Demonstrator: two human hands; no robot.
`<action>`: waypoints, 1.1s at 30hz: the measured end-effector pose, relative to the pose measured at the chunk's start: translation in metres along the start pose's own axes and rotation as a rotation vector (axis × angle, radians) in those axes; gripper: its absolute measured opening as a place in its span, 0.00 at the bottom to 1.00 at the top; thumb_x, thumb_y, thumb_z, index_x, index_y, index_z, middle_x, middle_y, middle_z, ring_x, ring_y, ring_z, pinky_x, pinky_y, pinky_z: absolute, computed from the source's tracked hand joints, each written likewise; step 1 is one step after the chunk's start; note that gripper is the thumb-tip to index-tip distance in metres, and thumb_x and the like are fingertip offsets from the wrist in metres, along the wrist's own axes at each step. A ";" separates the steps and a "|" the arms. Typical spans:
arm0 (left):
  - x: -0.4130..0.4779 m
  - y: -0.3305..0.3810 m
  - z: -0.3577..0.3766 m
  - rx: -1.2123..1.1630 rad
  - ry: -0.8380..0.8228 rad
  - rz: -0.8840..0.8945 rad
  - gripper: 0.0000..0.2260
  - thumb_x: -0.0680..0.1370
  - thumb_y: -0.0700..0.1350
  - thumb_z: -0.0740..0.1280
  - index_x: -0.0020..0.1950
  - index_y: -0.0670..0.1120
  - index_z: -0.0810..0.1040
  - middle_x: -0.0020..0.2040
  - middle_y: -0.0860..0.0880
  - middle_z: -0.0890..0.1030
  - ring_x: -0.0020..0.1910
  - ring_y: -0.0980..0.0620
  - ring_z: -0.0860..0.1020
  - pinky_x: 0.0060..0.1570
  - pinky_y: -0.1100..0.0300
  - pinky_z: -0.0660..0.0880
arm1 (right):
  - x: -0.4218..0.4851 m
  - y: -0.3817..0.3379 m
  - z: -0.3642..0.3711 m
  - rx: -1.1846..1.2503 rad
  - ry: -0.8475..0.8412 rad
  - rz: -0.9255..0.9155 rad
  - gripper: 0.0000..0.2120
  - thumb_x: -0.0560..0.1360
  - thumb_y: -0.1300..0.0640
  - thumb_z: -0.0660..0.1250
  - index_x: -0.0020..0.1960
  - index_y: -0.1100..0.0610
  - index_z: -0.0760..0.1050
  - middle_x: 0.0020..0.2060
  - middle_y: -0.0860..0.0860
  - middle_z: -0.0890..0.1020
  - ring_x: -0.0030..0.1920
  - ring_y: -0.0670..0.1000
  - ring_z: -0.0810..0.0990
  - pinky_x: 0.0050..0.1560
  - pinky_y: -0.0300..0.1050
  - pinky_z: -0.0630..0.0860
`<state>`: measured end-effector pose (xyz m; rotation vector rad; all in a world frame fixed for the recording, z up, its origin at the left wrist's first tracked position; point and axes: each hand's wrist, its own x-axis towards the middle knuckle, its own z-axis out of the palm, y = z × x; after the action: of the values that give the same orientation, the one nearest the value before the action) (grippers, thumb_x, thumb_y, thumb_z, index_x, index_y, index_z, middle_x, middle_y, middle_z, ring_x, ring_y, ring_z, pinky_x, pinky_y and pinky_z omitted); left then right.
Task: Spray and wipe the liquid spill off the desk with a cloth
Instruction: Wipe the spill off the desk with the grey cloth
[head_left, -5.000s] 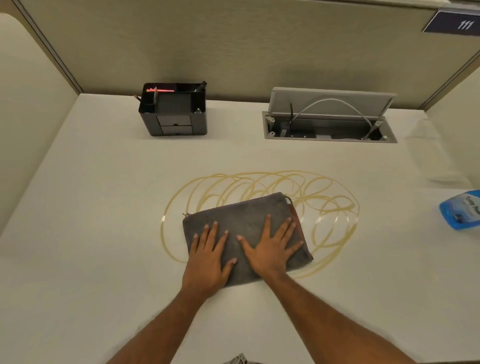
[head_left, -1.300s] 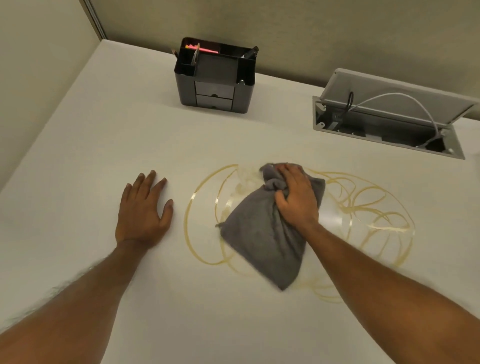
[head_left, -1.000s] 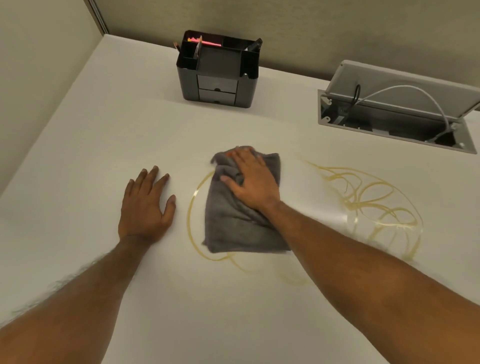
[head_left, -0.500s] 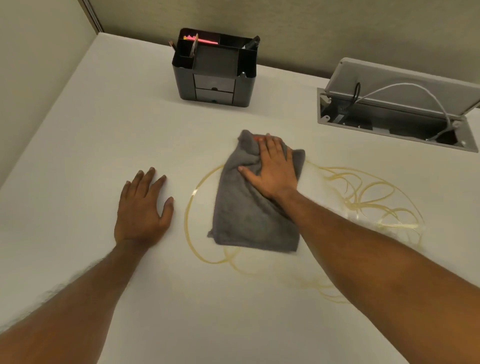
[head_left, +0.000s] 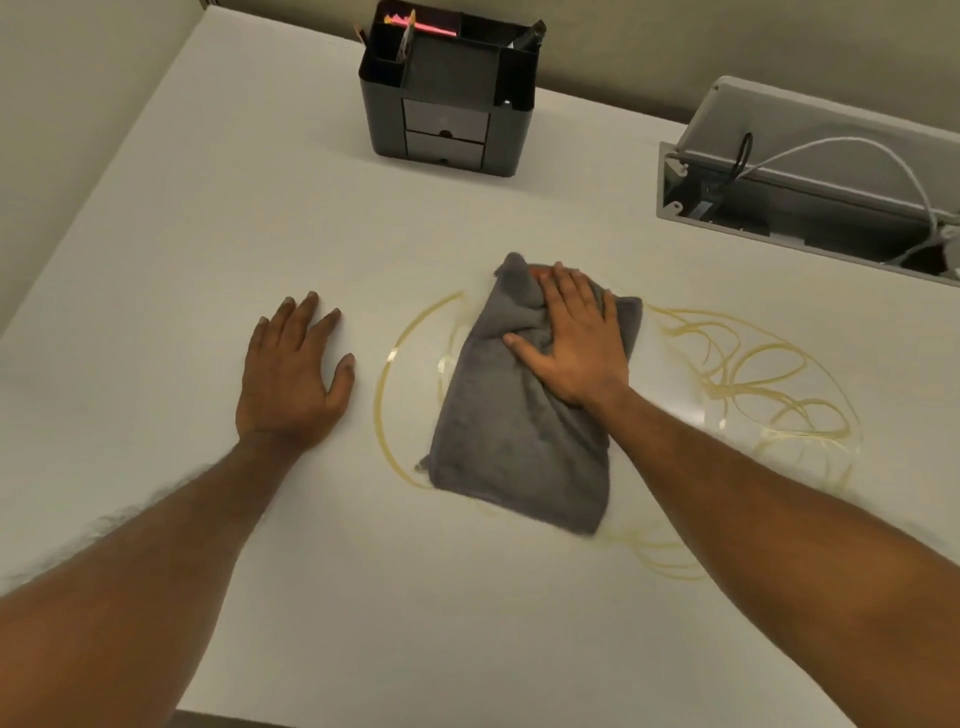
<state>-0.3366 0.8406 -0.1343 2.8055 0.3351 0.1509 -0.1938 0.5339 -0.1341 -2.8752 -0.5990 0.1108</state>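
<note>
A grey cloth lies crumpled on the white desk, over the middle of a yellowish spill drawn in looping streaks. My right hand presses flat on the cloth's far end, fingers spread. A curved streak of the spill shows to the left of the cloth, and more loops lie to its right. My left hand rests flat on the bare desk left of the spill, fingers apart, holding nothing. No spray bottle is in view.
A black desk organiser with pens stands at the back. A grey cable box with its lid up and a white cable sits recessed at the back right. Partition walls close the desk at the back and left.
My right hand has wiped the cloth left and then back toward the right over the spill's middle, thinning the streaks there. My left hand stays planted.
</note>
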 end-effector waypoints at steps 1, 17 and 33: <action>0.000 0.000 0.001 0.003 0.004 -0.004 0.28 0.78 0.56 0.55 0.75 0.45 0.69 0.78 0.43 0.65 0.78 0.41 0.61 0.78 0.45 0.54 | 0.013 -0.009 0.000 -0.005 -0.003 0.021 0.44 0.73 0.25 0.48 0.80 0.49 0.48 0.80 0.50 0.53 0.80 0.52 0.50 0.78 0.60 0.45; 0.000 -0.002 -0.002 0.004 -0.025 0.007 0.27 0.80 0.56 0.54 0.76 0.47 0.67 0.79 0.44 0.64 0.79 0.43 0.59 0.79 0.45 0.53 | -0.021 -0.039 0.011 0.020 -0.044 -0.191 0.40 0.75 0.28 0.51 0.80 0.46 0.48 0.80 0.47 0.53 0.80 0.48 0.48 0.78 0.59 0.46; -0.001 -0.002 -0.005 -0.044 -0.033 -0.002 0.27 0.82 0.58 0.50 0.77 0.47 0.67 0.80 0.46 0.63 0.80 0.45 0.58 0.79 0.47 0.52 | -0.045 -0.078 0.023 0.016 -0.110 -0.381 0.36 0.77 0.35 0.54 0.80 0.47 0.51 0.80 0.47 0.53 0.80 0.48 0.47 0.78 0.57 0.48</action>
<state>-0.3389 0.8437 -0.1306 2.7608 0.3227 0.1094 -0.2679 0.5899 -0.1382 -2.6942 -1.1458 0.2139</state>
